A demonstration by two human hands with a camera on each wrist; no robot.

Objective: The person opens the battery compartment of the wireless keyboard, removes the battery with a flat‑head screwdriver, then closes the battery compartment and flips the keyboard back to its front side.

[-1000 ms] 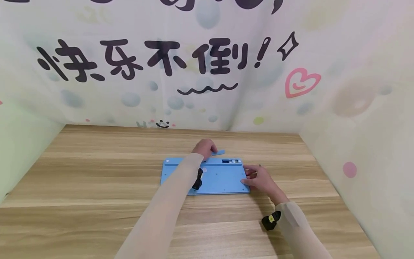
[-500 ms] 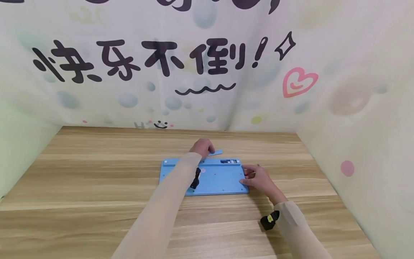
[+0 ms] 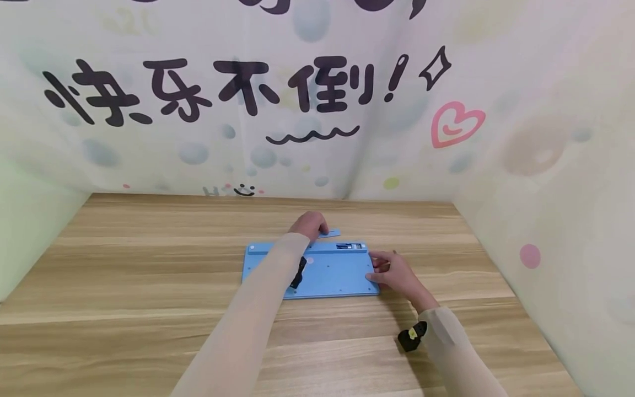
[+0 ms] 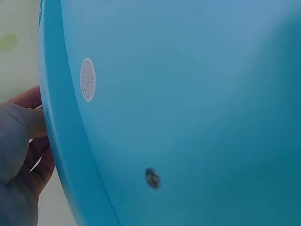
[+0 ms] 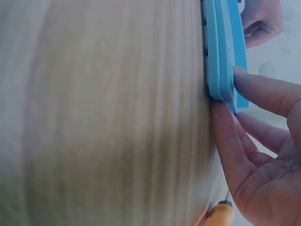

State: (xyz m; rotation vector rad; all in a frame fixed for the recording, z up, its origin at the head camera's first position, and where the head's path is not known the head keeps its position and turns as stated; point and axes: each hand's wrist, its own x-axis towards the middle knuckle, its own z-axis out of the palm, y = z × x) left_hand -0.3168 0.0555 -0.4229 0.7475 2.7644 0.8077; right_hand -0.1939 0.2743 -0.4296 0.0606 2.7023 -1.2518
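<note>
Blue keyboard (image 3: 337,278) lies on the wood-grain table (image 3: 149,264), screw-studded side up, raised ridge (image 3: 324,249) along its far edge. Open slot (image 3: 350,246) sits in the ridge near its right end, dark elongated shapes inside. My right hand (image 3: 399,273) pinches the keyboard's right edge: thumb on the upper face, fingers at the side and beneath the corner. My left hand (image 3: 308,223) reaches past the ridge, fingers bent, fingertips at the left end of a small blue strip (image 3: 332,234) lying beyond the keyboard; cannot tell whether they pinch it or only touch it. Left wrist view: round white label (image 4: 88,79) beside the ridge, one screw (image 4: 152,178) lower down; fingertips hidden behind the ridge.
</note>
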